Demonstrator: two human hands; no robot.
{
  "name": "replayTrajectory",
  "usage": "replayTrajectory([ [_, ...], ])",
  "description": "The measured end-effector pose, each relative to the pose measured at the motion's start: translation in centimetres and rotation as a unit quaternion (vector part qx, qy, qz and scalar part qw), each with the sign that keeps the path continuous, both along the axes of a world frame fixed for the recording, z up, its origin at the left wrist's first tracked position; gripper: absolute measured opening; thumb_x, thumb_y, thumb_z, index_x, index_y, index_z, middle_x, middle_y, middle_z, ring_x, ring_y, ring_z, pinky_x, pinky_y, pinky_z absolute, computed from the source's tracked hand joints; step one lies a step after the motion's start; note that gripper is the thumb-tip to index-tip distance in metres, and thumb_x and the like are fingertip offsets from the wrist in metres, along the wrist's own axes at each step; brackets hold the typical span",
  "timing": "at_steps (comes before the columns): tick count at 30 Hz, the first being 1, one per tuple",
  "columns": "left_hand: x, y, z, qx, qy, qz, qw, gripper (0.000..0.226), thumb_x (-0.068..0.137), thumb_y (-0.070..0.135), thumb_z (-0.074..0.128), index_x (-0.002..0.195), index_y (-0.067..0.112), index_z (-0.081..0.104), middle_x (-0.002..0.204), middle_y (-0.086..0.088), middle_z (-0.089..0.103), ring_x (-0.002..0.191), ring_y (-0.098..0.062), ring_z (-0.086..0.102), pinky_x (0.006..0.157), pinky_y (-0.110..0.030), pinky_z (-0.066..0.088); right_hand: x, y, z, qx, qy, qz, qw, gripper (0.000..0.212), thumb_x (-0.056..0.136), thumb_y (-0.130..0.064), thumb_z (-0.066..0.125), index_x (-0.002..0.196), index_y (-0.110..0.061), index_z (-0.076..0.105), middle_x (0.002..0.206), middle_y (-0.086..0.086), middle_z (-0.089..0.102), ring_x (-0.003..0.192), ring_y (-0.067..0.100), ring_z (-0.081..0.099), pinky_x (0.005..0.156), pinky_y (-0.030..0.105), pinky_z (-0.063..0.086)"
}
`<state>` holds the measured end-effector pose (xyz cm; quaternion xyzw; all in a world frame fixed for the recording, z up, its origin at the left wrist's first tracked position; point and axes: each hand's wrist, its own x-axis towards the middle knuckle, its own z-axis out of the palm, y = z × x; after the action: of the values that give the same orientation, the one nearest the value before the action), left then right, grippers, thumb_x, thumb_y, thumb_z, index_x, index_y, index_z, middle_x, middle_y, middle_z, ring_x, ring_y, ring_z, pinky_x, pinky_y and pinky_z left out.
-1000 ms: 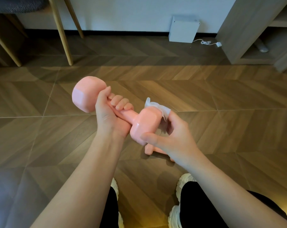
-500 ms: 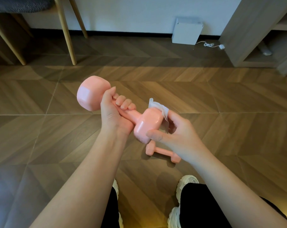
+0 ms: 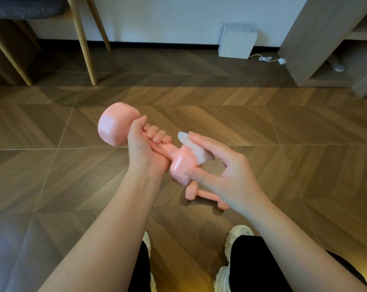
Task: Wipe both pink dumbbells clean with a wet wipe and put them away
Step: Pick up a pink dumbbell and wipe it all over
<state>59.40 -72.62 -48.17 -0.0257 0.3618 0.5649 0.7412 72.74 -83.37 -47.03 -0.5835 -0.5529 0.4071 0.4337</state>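
Note:
My left hand (image 3: pixel 145 150) grips the handle of a pink dumbbell (image 3: pixel 115 125), held in the air at a slant with one head up left and the other down right. My right hand (image 3: pixel 224 171) presses a white wet wipe (image 3: pixel 196 149) with its fingers against the top of the lower right head, thumb under that head. A second pink dumbbell (image 3: pixel 203 194) lies on the wooden floor right below, partly hidden by my right hand.
Wooden chair legs (image 3: pixel 83 43) stand at the back left. A white box (image 3: pixel 237 42) with a cable sits by the wall. A wooden shelf unit (image 3: pixel 330 45) stands at the back right. My shoes (image 3: pixel 237 237) are at the bottom edge.
The wipe has slid from the far side of the lower head up over its top, toward the handle. My right fingers have spread flatter. The left hand keeps its grip.

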Motion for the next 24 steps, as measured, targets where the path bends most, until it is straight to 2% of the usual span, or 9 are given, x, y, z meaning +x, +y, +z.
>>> replayTrajectory([
  [3,0.0,0.0,0.0,0.004,0.012,-0.005,1.0,0.038,0.091,0.021,0.054,0.058,0.021,0.034,0.046,0.008,0.026,0.038,-0.009,0.026,0.042,-0.021,0.028,0.5,0.2,-0.1,-0.053,0.008,-0.001,0.999,0.063,0.075,-0.032,0.082,0.132,-0.042,0.057,0.13,-0.023,0.059,0.103,0.012,0.065,0.067,0.009,0.05],
  [6,0.0,-0.1,0.0,0.009,0.022,-0.004,1.0,0.037,0.092,0.021,0.053,0.06,0.021,0.034,0.046,0.008,0.025,0.038,-0.01,0.025,0.041,-0.021,0.029,0.2,-0.2,0.2,-0.008,-0.011,0.009,1.0,0.055,0.077,-0.026,0.081,0.125,-0.043,0.059,0.132,-0.028,0.058,0.12,-0.01,0.053,0.062,0.017,0.051],
  [8,0.0,0.0,0.0,0.005,0.018,0.001,1.0,0.037,0.092,0.02,0.053,0.06,0.021,0.034,0.046,0.008,0.025,0.038,-0.009,0.025,0.041,-0.021,0.029,0.0,-0.2,0.3,0.002,-0.013,0.01,1.0,0.053,0.079,-0.026,0.079,0.124,-0.044,0.059,0.133,-0.028,0.057,0.124,-0.013,0.048,0.06,0.018,0.051],
  [12,-0.1,0.2,-0.4,-0.007,0.027,0.003,1.0,0.036,0.092,0.021,0.053,0.061,0.021,0.034,0.046,0.008,0.025,0.037,-0.009,0.025,0.04,-0.021,0.029,0.4,0.2,-0.3,-0.052,-0.015,-0.007,0.999,0.059,0.079,-0.031,0.077,0.134,-0.04,0.057,0.132,-0.024,0.058,0.099,0.01,0.065,0.065,0.007,0.05],
  [15,-0.1,0.2,-0.4,-0.008,0.039,0.01,0.999,0.035,0.093,0.021,0.052,0.063,0.021,0.033,0.046,0.008,0.025,0.037,-0.009,0.025,0.04,-0.02,0.029,0.2,0.0,-0.1,-0.014,-0.021,0.005,1.0,0.052,0.082,-0.024,0.076,0.128,-0.041,0.06,0.135,-0.032,0.053,0.116,-0.012,0.054,0.057,0.016,0.054],
  [17,-0.1,0.3,-0.3,-0.012,0.036,0.022,0.999,0.036,0.094,0.023,0.053,0.064,0.02,0.034,0.047,0.008,0.025,0.038,-0.009,0.025,0.04,-0.02,0.029,0.1,0.2,-0.2,0.002,-0.069,0.031,0.997,0.064,0.078,-0.027,0.079,0.134,-0.041,0.053,0.142,-0.031,0.047,0.132,-0.012,0.039,0.08,0.016,0.054],
  [19,-0.2,0.4,-0.2,-0.01,0.025,0.03,0.999,0.036,0.095,0.024,0.054,0.065,0.02,0.035,0.048,0.008,0.026,0.039,-0.009,0.026,0.041,-0.02,0.03,0.0,0.4,-1.0,0.031,-0.137,0.063,0.988,0.086,0.07,-0.027,0.087,0.143,-0.036,0.041,0.148,-0.025,0.039,0.138,-0.006,0.033,0.106,0.013,0.036],
  [21,-0.3,0.4,-0.1,0.006,0.008,0.027,1.0,0.034,0.094,0.023,0.056,0.066,0.019,0.038,0.049,0.007,0.031,0.041,-0.009,0.031,0.043,-0.021,0.033,-0.3,0.7,-1.6,0.049,-0.156,0.052,0.985,0.093,0.064,-0.026,0.09,0.142,-0.033,0.04,0.146,-0.023,0.04,0.136,-0.006,0.035,0.107,0.01,0.031],
  [24,-0.6,0.4,0.2,0.05,-0.024,0.018,0.998,0.029,0.09,0.019,0.062,0.067,0.015,0.046,0.061,0.002,0.048,0.053,-0.011,0.047,0.055,-0.022,0.043,-0.6,1.1,-1.7,0.034,-0.077,-0.01,0.996,0.086,0.061,-0.024,0.091,0.135,-0.035,0.047,0.134,-0.024,0.052,0.127,-0.006,0.045,0.1,0.008,0.035],
])
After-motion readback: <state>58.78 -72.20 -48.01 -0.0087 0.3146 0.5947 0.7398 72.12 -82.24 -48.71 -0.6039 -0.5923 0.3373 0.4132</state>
